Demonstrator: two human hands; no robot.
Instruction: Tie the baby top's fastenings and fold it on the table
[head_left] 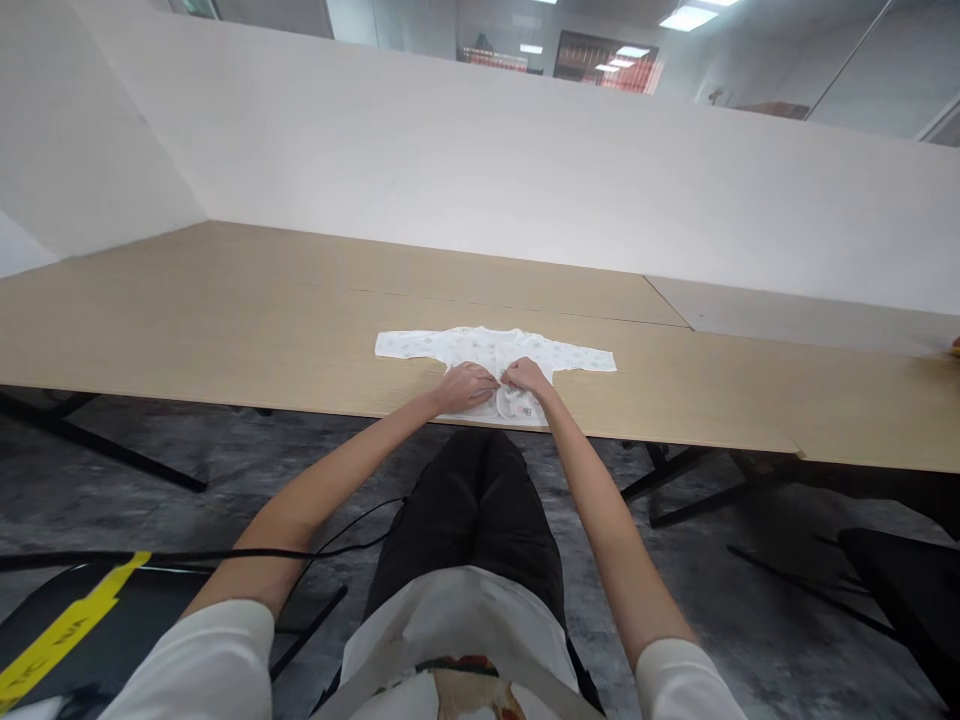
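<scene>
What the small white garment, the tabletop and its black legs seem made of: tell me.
Small white garment: soft matte fabric, perhaps cotton; it lies thin and limp. Tabletop: probably wood-look laminate, smooth, low-sheen, pale tan with thin straight seams. Black legs: likely painted metal, being slim, straight bars; finish unclear.

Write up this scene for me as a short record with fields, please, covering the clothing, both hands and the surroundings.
Clothing: small white printed shirt, sleeves spread to both sides
Place: on the wooden table, at its near edge
Left hand: resting on the shirt's lower front
Right hand: on the shirt's front, fingers bent; grip too small to tell
Behind: white partition
Lower left: yellow tape with lettering
</scene>
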